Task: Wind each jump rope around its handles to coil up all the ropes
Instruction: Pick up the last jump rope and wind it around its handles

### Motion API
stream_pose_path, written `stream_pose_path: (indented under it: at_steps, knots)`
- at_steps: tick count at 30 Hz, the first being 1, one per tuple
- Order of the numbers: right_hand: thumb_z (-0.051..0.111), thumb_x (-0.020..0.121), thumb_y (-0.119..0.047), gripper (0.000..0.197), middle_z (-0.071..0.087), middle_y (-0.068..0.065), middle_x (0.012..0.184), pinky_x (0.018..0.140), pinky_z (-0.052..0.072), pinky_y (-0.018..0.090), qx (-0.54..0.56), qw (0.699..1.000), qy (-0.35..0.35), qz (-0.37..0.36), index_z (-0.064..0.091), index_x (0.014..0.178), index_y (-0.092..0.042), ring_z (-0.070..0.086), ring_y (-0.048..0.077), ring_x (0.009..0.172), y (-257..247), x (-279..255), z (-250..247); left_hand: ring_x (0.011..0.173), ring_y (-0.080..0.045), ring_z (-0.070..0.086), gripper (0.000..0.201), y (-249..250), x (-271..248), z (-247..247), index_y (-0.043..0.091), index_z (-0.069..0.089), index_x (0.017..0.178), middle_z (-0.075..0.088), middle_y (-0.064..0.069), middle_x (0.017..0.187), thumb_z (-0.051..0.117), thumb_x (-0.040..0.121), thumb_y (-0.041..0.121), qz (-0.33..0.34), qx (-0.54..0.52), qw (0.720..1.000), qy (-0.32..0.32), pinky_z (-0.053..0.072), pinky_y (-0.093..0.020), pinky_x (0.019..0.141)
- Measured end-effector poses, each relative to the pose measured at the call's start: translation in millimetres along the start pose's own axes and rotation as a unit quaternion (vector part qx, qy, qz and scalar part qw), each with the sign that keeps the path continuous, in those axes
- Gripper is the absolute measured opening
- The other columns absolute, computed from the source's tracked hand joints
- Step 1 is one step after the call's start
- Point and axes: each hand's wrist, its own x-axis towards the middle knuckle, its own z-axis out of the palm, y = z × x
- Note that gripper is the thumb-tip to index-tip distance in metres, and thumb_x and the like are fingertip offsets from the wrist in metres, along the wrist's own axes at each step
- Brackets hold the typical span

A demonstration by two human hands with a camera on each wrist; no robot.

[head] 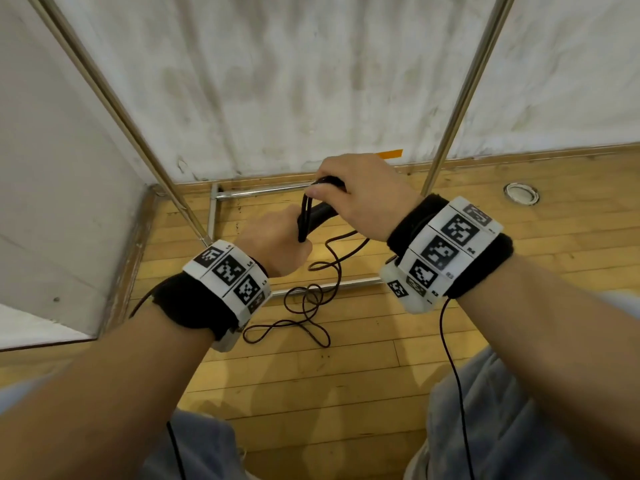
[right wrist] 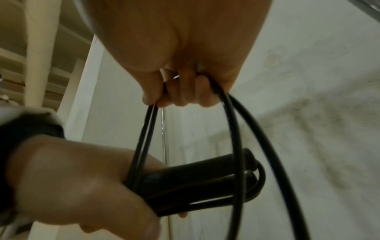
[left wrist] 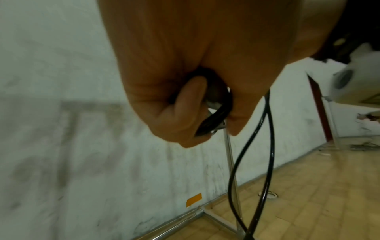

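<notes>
My left hand (head: 277, 244) grips the two black jump rope handles (head: 320, 214) held together, tilted up to the right. In the right wrist view the handles (right wrist: 197, 180) lie side by side with a couple of rope turns around them. My right hand (head: 356, 195) is just above them and pinches a loop of the thin black rope (right wrist: 230, 113) in curled fingers. The loose rest of the rope (head: 304, 306) hangs down and lies in tangled loops on the wooden floor. In the left wrist view the rope (left wrist: 265, 146) drops past my left hand (left wrist: 185, 97).
A metal rack frame stands ahead, with slanted poles (head: 460, 98) and floor bars (head: 263, 192) against a stained white wall. An orange tape strip (head: 391, 154) is on the wall base. A round floor socket (head: 521, 194) sits right. My knees are at the bottom.
</notes>
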Motion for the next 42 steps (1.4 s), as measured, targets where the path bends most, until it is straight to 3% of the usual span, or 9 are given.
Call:
stream_pose_path:
  at_steps: [6,17,19,21,25,30,35,39,42]
  knots:
    - [0.063,0.074,-0.062,0.040,0.052,-0.006,0.061,0.048,0.033,0.023,-0.056,0.990,0.048,0.116,0.049,0.066,-0.026,0.049,0.009,0.057,25,3,-6,0.081,-0.020,0.053,0.043,9,-8,2,0.021,0.041,0.126,0.051,-0.003,0.098,0.057,0.086,0.023,0.010,0.017,1.000,-0.004,0.043,-0.032,0.066]
    - [0.056,0.080,-0.059,0.027,0.052,-0.011,0.069,0.056,0.031,0.024,0.001,0.996,-0.014,0.089,0.050,0.062,-0.039,0.048,0.006,0.064,48,-1,-15,0.090,-0.020,0.051,0.058,9,-21,-18,0.028,0.042,0.131,0.050,0.000,0.103,0.058,0.078,0.011,0.079,-0.045,0.996,-0.011,0.048,-0.037,0.077]
    - [0.059,0.078,-0.058,0.027,0.054,-0.007,0.067,0.055,0.034,0.025,0.044,0.993,-0.022,0.104,0.059,0.064,-0.034,0.048,0.009,0.061,51,0,-17,0.090,-0.018,0.051,0.054,9,-22,-24,0.031,0.048,0.123,0.054,0.002,0.100,0.057,0.076,0.005,0.108,-0.073,0.991,-0.010,0.046,-0.035,0.074]
    - [0.061,0.077,-0.056,0.032,0.052,-0.003,0.063,0.052,0.035,0.023,0.087,0.989,-0.027,0.120,0.066,0.068,-0.025,0.045,0.007,0.055,51,2,-20,0.081,-0.008,0.051,0.049,9,-23,-30,0.042,0.049,0.100,0.054,0.012,0.088,0.056,0.075,0.001,0.120,-0.109,0.987,-0.010,0.040,-0.026,0.065]
    - [0.057,0.081,-0.055,0.044,0.041,0.002,0.057,0.054,0.034,0.022,0.169,0.976,-0.056,0.127,0.061,0.062,-0.015,0.037,0.007,0.047,52,2,-28,0.073,-0.002,0.051,0.045,11,-29,-41,0.044,0.048,0.081,0.055,0.012,0.078,0.058,0.076,0.000,0.097,-0.184,0.978,-0.001,0.036,-0.016,0.057]
    - [0.053,0.093,-0.021,0.029,0.048,0.002,0.063,0.051,0.036,0.022,0.286,0.938,-0.087,0.174,0.062,0.102,0.005,0.039,0.011,0.052,50,5,-14,0.064,-0.009,0.051,0.021,23,-36,-56,0.022,0.060,0.080,0.060,0.002,0.078,0.060,0.062,0.012,0.072,-0.334,0.940,-0.012,0.039,-0.027,0.061]
    - [0.041,0.092,-0.054,0.049,0.042,-0.007,0.051,0.050,0.032,0.025,0.215,0.964,-0.017,0.155,0.051,0.056,-0.022,0.034,0.011,0.047,39,5,11,0.056,-0.016,0.043,0.020,29,-30,-54,0.013,0.058,0.075,0.053,-0.010,0.076,0.057,0.056,0.014,0.017,-0.465,0.884,0.047,0.034,-0.026,0.049]
    - [0.033,0.095,-0.055,0.056,0.040,-0.002,0.053,0.056,0.031,0.029,0.166,0.970,-0.028,0.175,0.042,0.054,-0.018,0.034,0.015,0.048,27,1,33,0.056,-0.017,0.043,0.037,27,-23,-46,0.015,0.046,0.093,0.054,-0.016,0.082,0.060,0.059,0.012,-0.067,-0.527,0.843,0.088,0.032,-0.028,0.044]
    - [0.031,0.097,-0.053,0.057,0.037,-0.006,0.048,0.045,0.029,0.020,0.183,0.963,-0.039,0.193,0.041,0.053,-0.016,0.030,0.007,0.037,20,-1,44,0.046,-0.015,0.041,0.038,25,-18,-47,0.014,0.047,0.092,0.052,-0.013,0.072,0.057,0.056,0.007,-0.082,-0.580,0.804,0.097,0.029,-0.023,0.038]
